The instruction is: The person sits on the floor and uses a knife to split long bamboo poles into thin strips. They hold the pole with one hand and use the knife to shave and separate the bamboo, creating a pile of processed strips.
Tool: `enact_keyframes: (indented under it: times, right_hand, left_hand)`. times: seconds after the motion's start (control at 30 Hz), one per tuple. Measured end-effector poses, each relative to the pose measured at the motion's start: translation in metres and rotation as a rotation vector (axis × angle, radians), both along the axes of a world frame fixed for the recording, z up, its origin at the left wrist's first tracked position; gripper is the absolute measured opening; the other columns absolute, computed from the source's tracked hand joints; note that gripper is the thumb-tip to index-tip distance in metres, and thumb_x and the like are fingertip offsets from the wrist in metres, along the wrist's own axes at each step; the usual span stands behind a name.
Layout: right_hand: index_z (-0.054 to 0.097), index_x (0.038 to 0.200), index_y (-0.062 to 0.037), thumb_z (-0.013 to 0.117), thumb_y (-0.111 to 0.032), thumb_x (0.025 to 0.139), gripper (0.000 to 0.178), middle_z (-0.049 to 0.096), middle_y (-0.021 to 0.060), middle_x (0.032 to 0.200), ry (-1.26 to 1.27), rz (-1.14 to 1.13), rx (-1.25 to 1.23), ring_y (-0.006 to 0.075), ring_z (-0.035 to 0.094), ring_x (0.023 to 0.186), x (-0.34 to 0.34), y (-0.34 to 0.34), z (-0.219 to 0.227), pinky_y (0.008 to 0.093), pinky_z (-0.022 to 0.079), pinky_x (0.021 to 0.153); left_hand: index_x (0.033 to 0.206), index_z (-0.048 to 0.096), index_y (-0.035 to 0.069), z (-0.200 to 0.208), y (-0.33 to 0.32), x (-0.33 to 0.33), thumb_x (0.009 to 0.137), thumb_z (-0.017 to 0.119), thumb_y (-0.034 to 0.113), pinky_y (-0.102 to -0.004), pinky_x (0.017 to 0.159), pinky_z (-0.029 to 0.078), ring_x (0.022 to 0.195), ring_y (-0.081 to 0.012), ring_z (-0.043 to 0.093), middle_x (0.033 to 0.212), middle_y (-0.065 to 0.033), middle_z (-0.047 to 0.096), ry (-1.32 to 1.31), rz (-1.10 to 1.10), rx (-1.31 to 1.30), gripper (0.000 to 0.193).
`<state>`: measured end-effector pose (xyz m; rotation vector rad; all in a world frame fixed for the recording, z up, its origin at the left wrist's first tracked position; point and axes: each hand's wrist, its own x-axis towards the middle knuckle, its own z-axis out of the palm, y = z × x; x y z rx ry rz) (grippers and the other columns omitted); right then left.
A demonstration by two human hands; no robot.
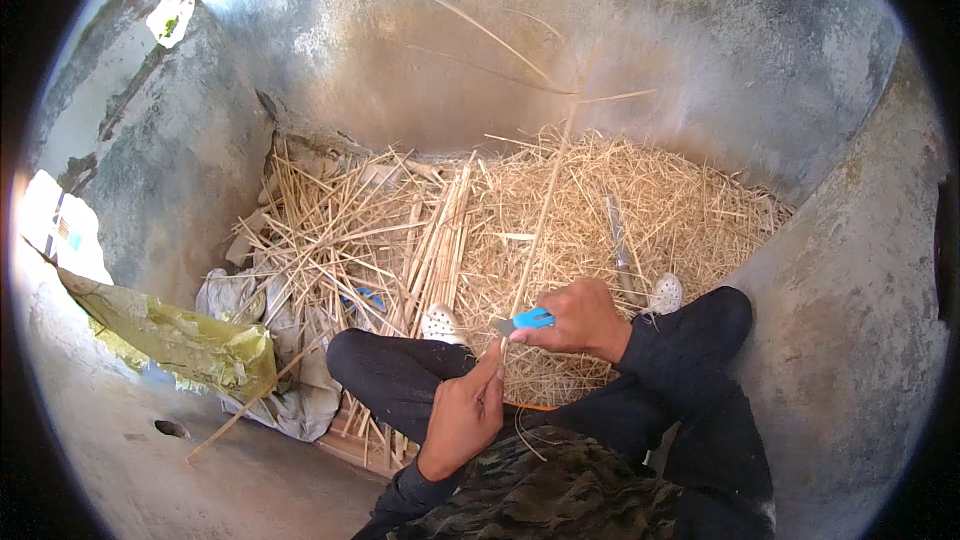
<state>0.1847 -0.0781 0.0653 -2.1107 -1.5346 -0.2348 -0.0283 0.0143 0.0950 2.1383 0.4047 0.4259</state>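
Room over straw, stalk across

The knife has a smooth blue handle, apparently plastic, and a grey metal blade. The thin stalk looks woody and matt, as do the pale sticks; the shavings are dry and fibrous. The wall is rough, blotchy, cement-like. White shoes look like moulded plastic, the dark trousers matt cloth, the grey fabric dull and creased.

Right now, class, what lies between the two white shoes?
In the head view, loose straw lies there, with the right hand holding a blue-handled knife above it.
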Motion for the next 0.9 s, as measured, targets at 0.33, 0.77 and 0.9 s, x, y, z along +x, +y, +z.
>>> enact_keyframes:
  times: [0.33,0.77,0.9]
  right_hand:
    - [0.067,0.063,-0.0086,0.043,-0.078,0.077,0.075,0.055,0.0086,0.046,-0.068,-0.132,0.22,0.0248,0.056,0.041,0.027,-0.001,-0.015,0.0397,0.041,0.042]
    - [0.062,0.058,-0.0038,0.04,-0.076,0.081,0.079,0.052,0.0113,0.046,0.148,-0.365,0.058,0.0256,0.056,0.045,0.125,-0.007,0.01,0.0393,0.043,0.044]
    - [0.06,0.056,-0.0024,0.038,-0.076,0.082,0.081,0.051,0.0133,0.047,0.043,-0.634,0.043,0.0281,0.054,0.045,0.186,-0.01,-0.006,0.042,0.042,0.045]
  left_hand:
    - [0.121,0.052,-0.006,0.004,-0.015,-0.003,0.087,0.054,0.002,-0.0312,0.051,0.043,0.052,-0.03,0.058,0.063,-0.0243,0.049,-0.01,-0.033,0.074,0.035]
    - [0.121,0.053,-0.006,0.017,-0.021,-0.002,0.086,0.055,0.0,-0.031,0.052,0.044,0.054,-0.0323,0.061,0.063,-0.0251,0.05,0.058,-0.116,0.149,0.036]
    - [0.121,0.052,-0.006,0.014,-0.028,-0.001,0.085,0.054,-0.002,-0.0309,0.054,0.046,0.061,-0.0359,0.063,0.067,-0.0253,0.054,0.045,-0.201,0.088,0.037]
